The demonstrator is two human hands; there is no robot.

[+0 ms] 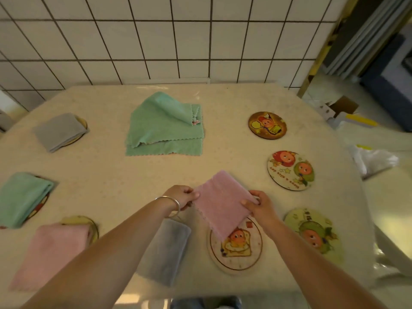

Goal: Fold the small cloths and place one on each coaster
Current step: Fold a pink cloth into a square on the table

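A folded pink cloth (219,202) is held between both hands just above a white cartoon coaster (242,253). My left hand (182,196) pinches its left edge and my right hand (259,205) grips its right edge. Three bare coasters lie on the right: a brown one (267,125), a white one (291,170) and a green one (316,234). Folded cloths cover coasters on the left: grey (59,131), green (22,197) and pink (53,250). Another folded grey cloth (166,248) lies under my left forearm. A pile of unfolded green cloths (166,128) sits at the back.
The beige table (223,101) stands against a white tiled wall (156,41). Off its right edge are a white plastic bag (374,160) and a cardboard box (341,107) on the floor.
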